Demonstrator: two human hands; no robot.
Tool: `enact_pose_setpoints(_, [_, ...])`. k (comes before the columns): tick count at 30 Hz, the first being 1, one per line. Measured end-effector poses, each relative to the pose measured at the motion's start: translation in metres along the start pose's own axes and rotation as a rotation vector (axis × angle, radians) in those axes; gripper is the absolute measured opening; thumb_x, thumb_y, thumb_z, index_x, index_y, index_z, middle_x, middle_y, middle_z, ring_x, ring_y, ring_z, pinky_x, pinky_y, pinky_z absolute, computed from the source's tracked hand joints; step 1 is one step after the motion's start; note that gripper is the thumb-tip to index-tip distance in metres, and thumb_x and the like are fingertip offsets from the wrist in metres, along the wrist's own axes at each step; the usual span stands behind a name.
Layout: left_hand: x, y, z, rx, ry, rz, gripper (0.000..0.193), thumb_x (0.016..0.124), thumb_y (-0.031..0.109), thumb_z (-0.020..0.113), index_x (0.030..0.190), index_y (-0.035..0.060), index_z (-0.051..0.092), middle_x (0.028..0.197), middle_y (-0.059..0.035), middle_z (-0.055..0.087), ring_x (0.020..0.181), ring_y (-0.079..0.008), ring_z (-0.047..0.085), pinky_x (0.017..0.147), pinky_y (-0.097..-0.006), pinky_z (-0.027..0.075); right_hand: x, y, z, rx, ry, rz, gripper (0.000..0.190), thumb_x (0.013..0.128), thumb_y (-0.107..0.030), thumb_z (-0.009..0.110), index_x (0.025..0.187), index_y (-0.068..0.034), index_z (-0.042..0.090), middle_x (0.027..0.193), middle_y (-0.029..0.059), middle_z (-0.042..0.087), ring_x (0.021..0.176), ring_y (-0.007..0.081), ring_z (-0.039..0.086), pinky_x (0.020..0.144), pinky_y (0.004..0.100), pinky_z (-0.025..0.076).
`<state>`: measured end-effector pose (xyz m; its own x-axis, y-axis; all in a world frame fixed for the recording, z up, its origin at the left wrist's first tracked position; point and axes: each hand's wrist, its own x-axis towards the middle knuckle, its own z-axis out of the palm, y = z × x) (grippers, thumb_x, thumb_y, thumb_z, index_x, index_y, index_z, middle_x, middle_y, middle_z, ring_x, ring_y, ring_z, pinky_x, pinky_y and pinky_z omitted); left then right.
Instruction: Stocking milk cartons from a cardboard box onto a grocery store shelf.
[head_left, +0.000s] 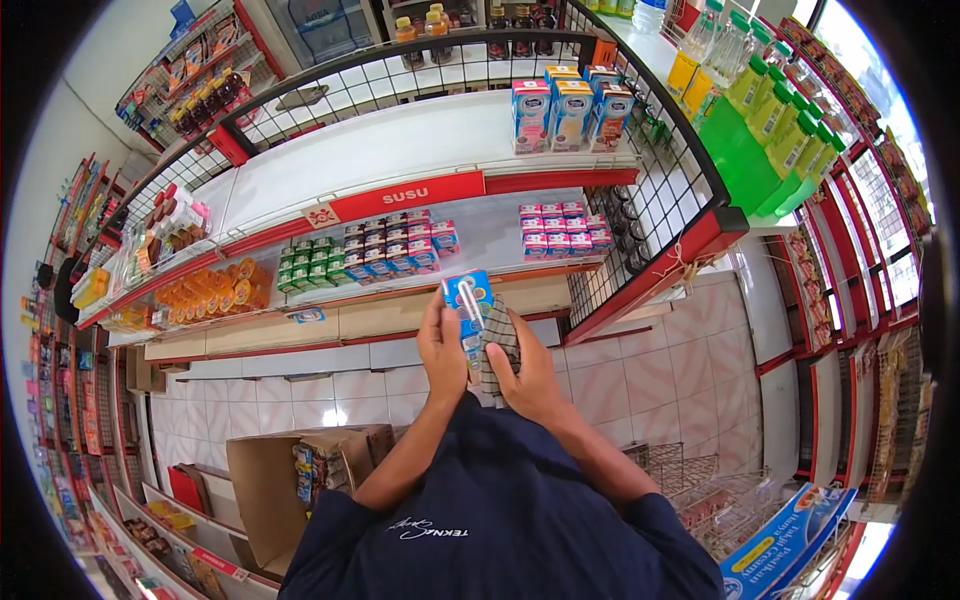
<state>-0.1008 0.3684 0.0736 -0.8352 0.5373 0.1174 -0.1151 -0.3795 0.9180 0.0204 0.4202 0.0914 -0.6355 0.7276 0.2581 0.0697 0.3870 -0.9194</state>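
Note:
Before my chest, my left hand (444, 349) grips a blue drink carton (466, 296) by its side; a white straw is attached to the carton's face. My right hand (529, 371) holds a checked cloth (501, 341) against the carton's right side, thumb over the fabric. The cloth covers part of the carton's lower half. Beyond my hands, small pink cartons (564, 229), blue-and-brown cartons (394, 244) and green cartons (311, 262) stand in rows on the lower shelf. Several taller milk cartons (571, 112) stand at the right end of the white upper shelf (375, 146).
A black wire panel with a red end post (720, 225) bounds the shelf at right. Green bottles (787, 142) stand beyond it. Orange-capped cups (217, 292) sit at lower left of the shelf. An open cardboard box (266, 495) is behind my left arm, and a wire rack (712, 487) behind my right.

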Motion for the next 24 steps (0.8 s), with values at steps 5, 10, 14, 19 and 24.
enact_pose_setpoints(5, [0.001,0.005,0.015,0.142,-0.179,-0.037,0.047,0.097,0.008,0.057,0.140,-0.0039,0.042,0.123,-0.0125,0.059,0.106,-0.0121,0.057,0.092,-0.0259,0.045,0.007,0.012,-0.007,0.190,0.020,0.179,0.045,0.098,-0.018,0.055,0.135,0.004,0.043,0.117,0.0195,0.061,0.109,0.0246,0.059,0.096,0.0338,0.044])
enact_pose_setpoints(10, [0.008,0.005,0.019,-0.243,-0.186,-0.283,0.037,0.101,0.020,0.052,0.135,0.0085,0.044,0.118,-0.0046,0.059,0.103,-0.0100,0.057,0.089,-0.0256,0.047,0.017,0.009,-0.018,0.258,0.014,0.190,0.041,0.100,-0.019,0.051,0.134,0.002,0.044,0.115,0.0166,0.061,0.108,0.0213,0.058,0.095,0.0325,0.044])
enact_pose_setpoints(14, [0.015,-0.022,0.017,-0.147,-0.111,-0.128,0.029,0.100,0.022,0.053,0.125,0.0081,0.049,0.107,-0.0021,0.058,0.093,-0.0095,0.055,0.087,-0.0249,0.046,0.025,0.001,-0.024,0.197,-0.050,0.182,0.038,0.099,-0.019,0.053,0.130,0.002,0.047,0.111,0.0165,0.063,0.105,0.0213,0.060,0.093,0.0326,0.045])
enact_pose_setpoints(19, [0.027,0.001,0.032,0.260,-0.237,0.099,0.041,0.089,0.015,0.067,0.123,0.0009,0.049,0.108,-0.0048,0.058,0.098,-0.0127,0.055,0.089,-0.0278,0.044,0.042,0.001,-0.027,0.105,0.082,0.059,0.037,0.094,-0.016,0.062,0.124,0.003,0.052,0.105,0.0194,0.066,0.098,0.0245,0.066,0.086,0.0336,0.049])
enact_pose_setpoints(24, [0.077,0.024,0.028,0.157,-0.424,-0.061,0.051,0.086,0.012,0.072,0.130,0.0001,0.049,0.110,-0.0072,0.061,0.098,-0.0125,0.058,0.087,-0.0275,0.047,0.075,0.000,-0.029,0.125,0.115,0.008,0.041,0.089,-0.015,0.067,0.123,0.002,0.053,0.105,0.0154,0.067,0.094,0.0196,0.065,0.084,0.0324,0.050])
